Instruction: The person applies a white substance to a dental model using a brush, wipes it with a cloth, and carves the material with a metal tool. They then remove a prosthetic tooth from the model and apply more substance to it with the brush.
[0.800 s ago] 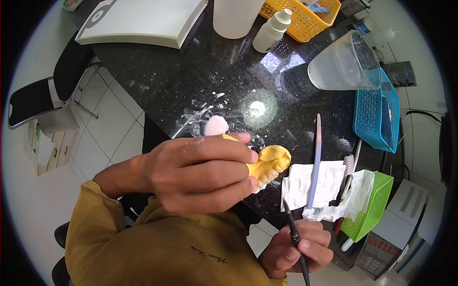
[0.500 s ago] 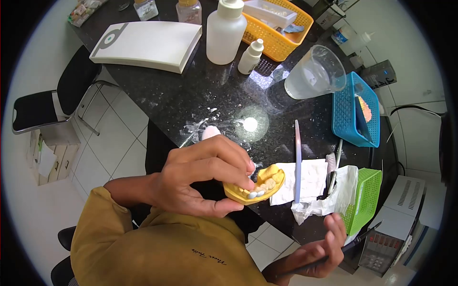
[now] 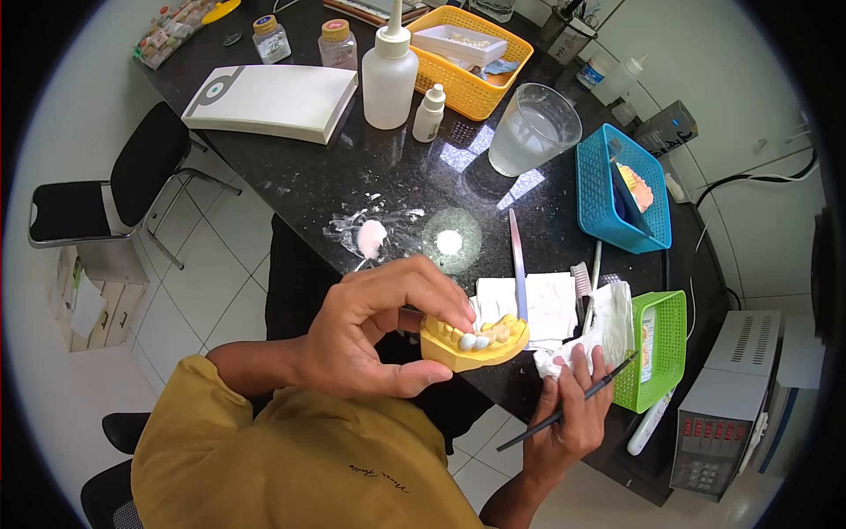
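Note:
My left hand is closed around a yellow dental model, held over the counter's front edge. Light tooth-coloured crowns run along its arch, two of them bluish white. Lower right, my right hand grips a slim black brush, its tip pointing up and right. Those fingertips lie on or just over a crumpled white tissue; contact is hard to tell. Close by are a folded white tissue, a long pale-purple tool and a toothbrush.
On the black counter are pinkish powder paste, a round glass disc, a cup of liquid, a squeeze bottle, and a white box. Yellow, blue and green baskets stand rightward. A grey machine sits far right.
My right hand has moved up and left to the crumpled tissue, carrying the brush. The dental model has tilted, showing more of its front side. The whole view has shifted slightly.

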Demonstrator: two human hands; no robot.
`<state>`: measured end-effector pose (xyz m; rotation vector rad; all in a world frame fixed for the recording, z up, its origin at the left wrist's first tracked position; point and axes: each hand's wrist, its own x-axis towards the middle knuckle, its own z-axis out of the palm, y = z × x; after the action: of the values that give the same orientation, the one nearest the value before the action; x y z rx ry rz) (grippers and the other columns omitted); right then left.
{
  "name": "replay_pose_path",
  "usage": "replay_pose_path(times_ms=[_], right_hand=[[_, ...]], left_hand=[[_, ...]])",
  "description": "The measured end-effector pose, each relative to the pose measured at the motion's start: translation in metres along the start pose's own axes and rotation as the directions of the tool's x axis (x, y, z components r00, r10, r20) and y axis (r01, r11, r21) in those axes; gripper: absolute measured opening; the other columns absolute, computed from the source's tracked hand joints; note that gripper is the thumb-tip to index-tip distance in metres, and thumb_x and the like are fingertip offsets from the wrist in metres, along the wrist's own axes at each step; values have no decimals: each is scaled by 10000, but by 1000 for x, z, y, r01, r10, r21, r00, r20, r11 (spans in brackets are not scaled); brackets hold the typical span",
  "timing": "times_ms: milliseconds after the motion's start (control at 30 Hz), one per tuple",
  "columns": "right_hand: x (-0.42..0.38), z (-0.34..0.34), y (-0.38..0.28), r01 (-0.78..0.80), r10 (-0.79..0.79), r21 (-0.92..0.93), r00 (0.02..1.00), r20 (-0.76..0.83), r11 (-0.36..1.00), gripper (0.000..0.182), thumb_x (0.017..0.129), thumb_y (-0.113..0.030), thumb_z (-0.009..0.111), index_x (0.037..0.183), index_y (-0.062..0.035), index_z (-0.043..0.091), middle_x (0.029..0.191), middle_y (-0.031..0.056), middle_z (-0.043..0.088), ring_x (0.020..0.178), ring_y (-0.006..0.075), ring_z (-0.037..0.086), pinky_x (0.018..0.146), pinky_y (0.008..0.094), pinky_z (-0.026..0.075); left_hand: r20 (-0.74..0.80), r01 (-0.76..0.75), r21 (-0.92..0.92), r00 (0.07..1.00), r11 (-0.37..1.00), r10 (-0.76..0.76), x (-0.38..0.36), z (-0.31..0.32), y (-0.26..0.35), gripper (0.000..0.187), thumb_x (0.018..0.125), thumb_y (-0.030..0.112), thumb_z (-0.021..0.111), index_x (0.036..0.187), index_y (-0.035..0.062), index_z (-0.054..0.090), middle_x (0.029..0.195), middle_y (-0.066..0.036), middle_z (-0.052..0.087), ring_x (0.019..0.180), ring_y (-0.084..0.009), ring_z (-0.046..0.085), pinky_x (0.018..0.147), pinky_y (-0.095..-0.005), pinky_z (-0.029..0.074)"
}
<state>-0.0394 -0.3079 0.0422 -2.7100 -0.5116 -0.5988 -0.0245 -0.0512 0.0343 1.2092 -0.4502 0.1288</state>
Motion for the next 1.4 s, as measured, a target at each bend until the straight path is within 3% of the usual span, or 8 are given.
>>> replay_pose_path(times_ms=[167,467,633,767,800,933,1033,1400], right_hand=[[13,-2,-15,-55,200,382,914,-353,923,238,967,-151,536,990,58,647,1069,265,673,1073,423,633,1018,553,394],[23,9,-36,25,159,457,919,-361,889,202,946,-172,601,881,18,609,953,217,710,944,336,703,990,484,434],[41,3,-26,-157,252,286,908,-334,945,151,906,-114,659,911,37,649,955,195,710,889,278,709,929,442,481],[57,9,-29,-21,267,394,768,-583,919,421,1033,-299,433,1090,86,592,1016,209,673,967,250,650,949,419,495],[42,2,-21,47,182,416,850,-494,908,568,1053,-402,263,1174,87,526,987,220,658,944,288,660,931,426,505],[45,6,-25,245,187,722,867,-462,647,599,1022,-486,318,1234,53,470,815,116,573,705,181,576,667,299,498],[72,-16,-24,-28,317,697,903,-290,716,434,988,-319,492,1258,21,477,826,53,549,638,72,459,512,184,337],[244,17,-20,100,-131,381,990,57,919,215,882,-177,699,918,35,695,736,41,662,663,74,589,597,211,449]], left_hand=[[-19,79,-34,997,996,-79,-5,11,-2,323,773,80,777,1039,-17,620,1019,-132,568,1011,-232,598,897,-359,492],[62,68,112,995,991,-75,-9,21,-5,335,795,39,757,1088,-13,602,1102,-132,570,1064,-196,601,922,-321,555],[-15,99,65,995,993,-98,-13,23,-6,322,766,40,766,1042,-33,616,1055,-156,573,1013,-214,592,876,-326,508],[-84,111,51,991,992,-107,-15,18,-4,306,768,61,757,1028,-17,615,1031,-146,575,992,-218,592,880,-347,490],[-96,111,57,990,992,-105,-15,15,-5,306,768,61,757,1028,-17,615,1031,-146,575,992,-218,592,880,-347,490],[-92,90,-17,992,996,-91,-19,3,-6,299,769,81,761,1011,-4,607,1000,-128,574,994,-226,593,883,-354,494],[-48,51,-38,997,998,-53,-19,-14,-6,316,763,39,759,1033,-6,601,1050,-131,569,1040,-212,587,895,-332,529],[-25,3,-22,1000,1000,-4,-13,-40,-7,367,704,53,836,1001,26,623,984,-95,589,1004,-249,609,871,-364,517]])
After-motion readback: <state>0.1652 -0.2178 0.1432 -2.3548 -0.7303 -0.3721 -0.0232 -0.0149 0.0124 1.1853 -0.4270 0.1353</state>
